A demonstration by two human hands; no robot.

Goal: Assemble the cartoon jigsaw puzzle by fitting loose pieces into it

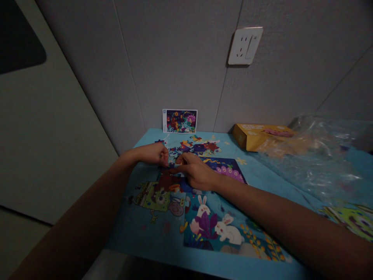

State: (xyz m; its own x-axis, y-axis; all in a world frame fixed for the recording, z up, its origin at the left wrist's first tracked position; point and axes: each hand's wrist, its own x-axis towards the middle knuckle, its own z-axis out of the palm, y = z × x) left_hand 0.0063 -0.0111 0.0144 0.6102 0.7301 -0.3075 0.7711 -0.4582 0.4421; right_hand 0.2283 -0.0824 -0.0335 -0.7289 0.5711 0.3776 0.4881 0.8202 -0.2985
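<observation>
A partly joined jigsaw puzzle (pixel 204 217) with white rabbits and purple flowers lies on the blue cartoon-printed table cover (pixel 140 233). My left hand (pixel 153 153) rests at the puzzle's upper left edge, its fingers curled shut in a pinch on something too small to name. My right hand (pixel 196 171) lies over the puzzle's top part, fingers bent and pressing down on pieces, its fingertips almost touching the left hand. Loose puzzle pieces (pixel 198 147) sit just behind both hands.
A reference picture card (pixel 180 121) leans against the grey wall at the back. A yellow box (pixel 259 136) lies at the back right, beside a crumpled clear plastic bag (pixel 320 155). A wall socket (pixel 245 45) is above. The table edge runs near me.
</observation>
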